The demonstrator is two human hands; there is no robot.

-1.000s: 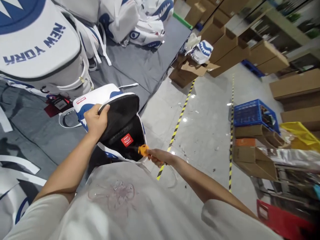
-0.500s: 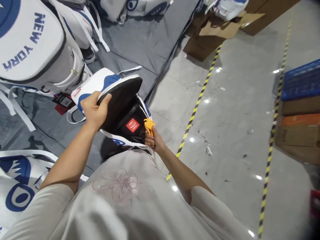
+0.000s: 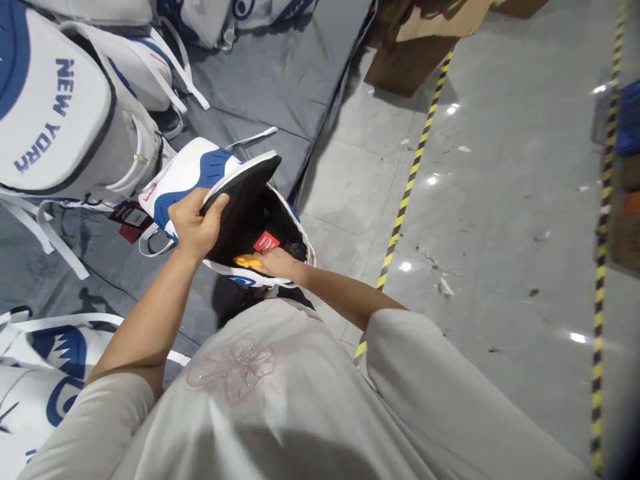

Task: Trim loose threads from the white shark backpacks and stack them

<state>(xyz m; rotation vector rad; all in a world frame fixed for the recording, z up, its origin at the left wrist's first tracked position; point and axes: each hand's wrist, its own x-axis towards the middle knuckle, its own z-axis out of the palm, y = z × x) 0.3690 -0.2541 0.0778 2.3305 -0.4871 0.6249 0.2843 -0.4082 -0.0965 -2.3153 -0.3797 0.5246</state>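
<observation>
An unzipped white-and-blue backpack (image 3: pixel 187 177) with a black lining is tilted in front of my body. My left hand (image 3: pixel 195 223) grips the edge of its raised front panel, thumb on the dark inner side. Inside the opening is my right hand (image 3: pixel 277 262), closed on a small orange plastic tool (image 3: pixel 249 261) whose exact kind I cannot make out. Just above those fingers a red label (image 3: pixel 266 241) with white print shows on the lining. The lower part of the bag's interior is dark.
Several similar white-and-blue bags, one a large NEW YORK bag (image 3: pixel 55 107), lie on the grey sheet (image 3: pixel 260 87) at left. A cardboard box (image 3: pixel 405 60) stands beyond. Yellow-black tape (image 3: pixel 415 160) crosses the grey floor, which has scraps on it.
My right hand has moved left from the bag's right edge into its opening, carrying the orange tool. My left hand keeps its hold on the panel. The view has shifted slightly.
</observation>
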